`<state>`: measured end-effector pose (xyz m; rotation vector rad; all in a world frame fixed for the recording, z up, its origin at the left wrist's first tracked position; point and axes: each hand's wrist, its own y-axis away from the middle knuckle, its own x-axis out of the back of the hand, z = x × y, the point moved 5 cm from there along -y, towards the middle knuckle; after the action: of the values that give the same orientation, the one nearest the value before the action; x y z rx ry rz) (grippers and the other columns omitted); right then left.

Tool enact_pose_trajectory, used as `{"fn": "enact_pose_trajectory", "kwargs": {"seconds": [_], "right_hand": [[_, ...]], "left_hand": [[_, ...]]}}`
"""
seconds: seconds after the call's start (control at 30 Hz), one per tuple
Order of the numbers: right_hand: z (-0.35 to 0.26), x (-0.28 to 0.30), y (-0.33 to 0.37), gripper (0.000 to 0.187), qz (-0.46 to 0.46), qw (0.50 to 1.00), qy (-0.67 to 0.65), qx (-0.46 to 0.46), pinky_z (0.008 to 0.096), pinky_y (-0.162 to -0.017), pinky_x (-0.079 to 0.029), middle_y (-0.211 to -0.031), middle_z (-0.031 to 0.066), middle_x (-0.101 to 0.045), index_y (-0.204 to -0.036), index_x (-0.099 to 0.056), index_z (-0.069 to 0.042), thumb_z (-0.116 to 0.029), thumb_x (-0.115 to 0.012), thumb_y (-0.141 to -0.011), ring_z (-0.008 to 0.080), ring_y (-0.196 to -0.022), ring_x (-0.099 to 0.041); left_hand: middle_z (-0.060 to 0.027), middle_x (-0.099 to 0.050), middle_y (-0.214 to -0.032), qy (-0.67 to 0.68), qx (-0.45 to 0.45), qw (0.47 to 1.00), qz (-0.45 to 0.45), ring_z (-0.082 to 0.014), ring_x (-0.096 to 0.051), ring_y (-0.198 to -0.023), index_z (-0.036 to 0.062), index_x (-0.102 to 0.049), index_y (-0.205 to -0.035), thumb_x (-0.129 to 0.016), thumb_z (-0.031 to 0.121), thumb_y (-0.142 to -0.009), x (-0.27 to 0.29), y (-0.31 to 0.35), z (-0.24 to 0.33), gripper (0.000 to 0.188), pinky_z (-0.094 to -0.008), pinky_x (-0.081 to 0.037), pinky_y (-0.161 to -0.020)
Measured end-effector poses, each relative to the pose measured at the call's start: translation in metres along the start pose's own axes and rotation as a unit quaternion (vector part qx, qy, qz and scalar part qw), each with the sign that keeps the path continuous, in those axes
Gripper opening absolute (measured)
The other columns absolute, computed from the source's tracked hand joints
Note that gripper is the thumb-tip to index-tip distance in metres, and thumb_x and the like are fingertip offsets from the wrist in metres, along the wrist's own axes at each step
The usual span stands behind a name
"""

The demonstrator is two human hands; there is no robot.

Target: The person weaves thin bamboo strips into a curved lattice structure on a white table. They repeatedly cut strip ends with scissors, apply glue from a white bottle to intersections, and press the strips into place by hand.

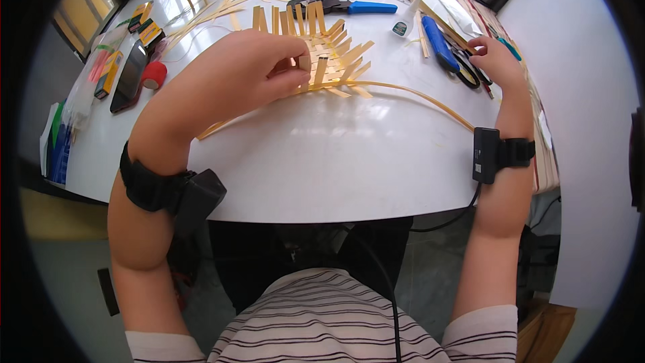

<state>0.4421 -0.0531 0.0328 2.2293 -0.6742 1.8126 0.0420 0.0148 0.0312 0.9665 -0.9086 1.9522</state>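
One glossy white tabletop (322, 188) is gleaming; back from its front edge, the left hand (265, 70) is pinching a pale woven-bamboo piece (329, 54); by the tabletop's right edge, the right hand (497, 62) is curling near a rounded blue handle (440, 44), hold unclear.

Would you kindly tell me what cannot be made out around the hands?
Head view: the left part of the woven piece, behind the left hand.
Head view: the bent strip, its right end perhaps behind the right wrist device.
Head view: the right hand, whether it touches anything; too small.
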Motion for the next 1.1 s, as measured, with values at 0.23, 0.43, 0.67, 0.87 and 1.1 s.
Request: {"fn": "enact_pose_trajectory", "kwargs": {"seconds": [0.23, 0.43, 0.67, 0.87, 1.1], "right_hand": [[-0.023, 0.006, -0.007, 0.026, 0.069, 0.987, -0.125, 0.072, 0.0289, -0.085, -0.053, -0.099, 0.0089, -0.073, -0.109, -0.073, -0.002, -0.023, -0.071, -0.092, 0.0156, -0.09, -0.067], [-0.151, 0.001, 0.075, 0.023, 0.048, 0.884, -0.346, 0.311, 0.0238, -0.084, -0.052, -0.094, 0.0036, -0.071, -0.106, -0.071, 0.001, -0.022, -0.069, -0.098, 0.0099, -0.089, -0.066], [-0.111, 0.005, 0.041, 0.021, 0.11, 0.896, -0.361, 0.234, 0.0248, -0.086, -0.053, -0.1, 0.008, -0.074, -0.11, -0.069, 0.002, -0.015, -0.066, -0.098, 0.0129, -0.096, -0.069], [-0.055, 0.004, 0.01, 0.03, 0.13, 0.972, -0.162, 0.115, 0.0315, -0.082, -0.052, -0.096, 0.0092, -0.073, -0.113, -0.07, -0.004, -0.024, -0.069, -0.091, 0.0191, -0.09, -0.067], [-0.03, -0.01, -0.001, 0.038, 0.087, 0.988, -0.115, 0.05, 0.035, -0.086, -0.052, -0.105, 0.0122, -0.072, -0.121, -0.069, -0.006, -0.028, -0.072, -0.089, 0.0235, -0.095, -0.068]], "left_hand": [[-0.0112, -0.061, -0.069, -0.02, -0.04, 0.999, 0.011, -0.0243, -0.057, -0.062, 0.0028, -0.064, -0.092, -0.064, 0.019, -0.095, -0.002, -0.001, -0.002, 0.017, -0.0347, -0.045, -0.061], [-0.0126, -0.063, -0.071, -0.027, -0.014, 1.0, -0.003, -0.028, -0.059, -0.064, 0.0037, -0.065, -0.092, -0.064, 0.019, -0.095, -0.002, 0.0, -0.003, 0.016, -0.036, -0.046, -0.062], [-0.0109, -0.064, -0.072, -0.031, -0.027, 0.999, 0.018, -0.025, -0.06, -0.063, 0.004, -0.065, -0.093, -0.066, 0.019, -0.094, -0.002, 0.001, -0.003, 0.015, -0.034, -0.047, -0.062], [-0.0104, -0.064, -0.07, -0.036, 0.02, 0.999, -0.016, -0.0224, -0.059, -0.062, 0.0023, -0.066, -0.095, -0.068, 0.018, -0.092, 0.0, -0.002, 0.001, 0.016, -0.0316, -0.048, -0.062], [-0.0118, -0.065, -0.072, -0.015, 0.023, 0.999, -0.016, -0.0229, -0.06, -0.063, 0.0006, -0.067, -0.098, -0.07, 0.017, -0.091, 0.0, -0.003, 0.003, 0.018, -0.0326, -0.048, -0.062]]}}
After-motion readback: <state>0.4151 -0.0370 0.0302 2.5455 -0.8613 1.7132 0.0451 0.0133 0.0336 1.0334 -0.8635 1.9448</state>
